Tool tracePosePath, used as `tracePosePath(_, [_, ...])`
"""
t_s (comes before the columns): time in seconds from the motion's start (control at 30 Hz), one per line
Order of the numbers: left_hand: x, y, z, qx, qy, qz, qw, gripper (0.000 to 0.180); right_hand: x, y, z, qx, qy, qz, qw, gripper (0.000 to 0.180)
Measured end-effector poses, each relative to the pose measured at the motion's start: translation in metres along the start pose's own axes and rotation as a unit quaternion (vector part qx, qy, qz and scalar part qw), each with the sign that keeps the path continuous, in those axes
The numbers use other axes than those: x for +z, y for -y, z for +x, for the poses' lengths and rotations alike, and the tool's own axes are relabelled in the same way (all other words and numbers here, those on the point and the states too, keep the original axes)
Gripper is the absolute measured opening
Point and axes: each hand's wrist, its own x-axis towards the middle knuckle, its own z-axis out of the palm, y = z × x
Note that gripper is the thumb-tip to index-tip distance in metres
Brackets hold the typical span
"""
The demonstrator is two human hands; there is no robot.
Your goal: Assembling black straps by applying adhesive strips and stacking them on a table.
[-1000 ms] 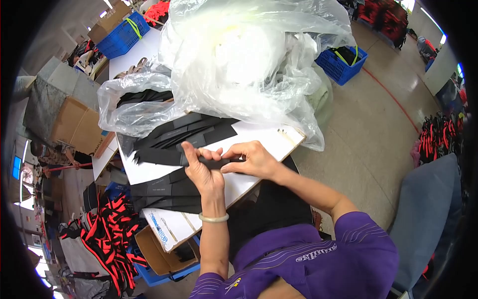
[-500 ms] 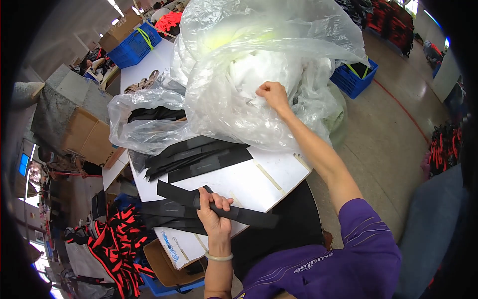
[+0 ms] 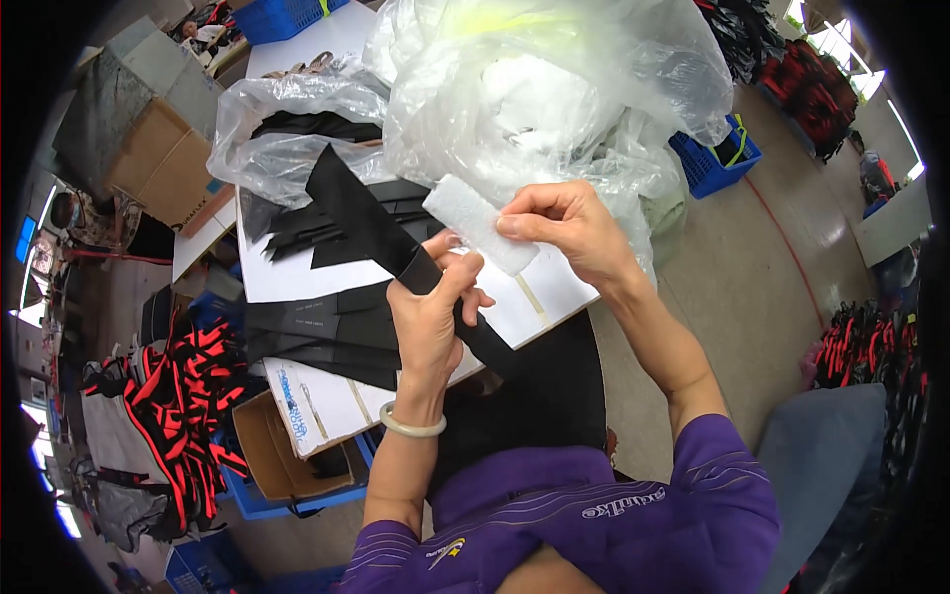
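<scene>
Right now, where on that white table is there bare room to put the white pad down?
Bare white table shows below the right hand, out to the near right corner. A smaller bare patch lies between the loose black strips and the black stack. The far end is crowded with clear plastic bags.

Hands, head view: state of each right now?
Left hand: closed on a long black fabric strip.
Right hand: pinching a white foam pad by its end.
</scene>
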Motion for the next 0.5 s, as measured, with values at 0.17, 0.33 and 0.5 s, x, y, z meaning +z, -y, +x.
tracePosePath(0.17, [-0.005, 0.013, -0.017, 0.002, 0.011, 0.037, 0.999, 0.013, -0.013, 0.01, -0.017, -0.051, -0.07, -0.034, 0.996, 0.015])
tracePosePath(0.33, [0.012, 0.052, -0.044, -0.157, 0.078, -0.01, 0.984, 0.015, -0.041, 0.022, -0.045, -0.068, -0.146, -0.045, 0.986, 0.015])
tracePosePath(0.5, [0.058, 0.063, -0.046, -0.135, 0.098, -0.074, 0.983, 0.025, -0.063, 0.033, -0.086, -0.039, -0.175, -0.082, 0.98, 0.017])
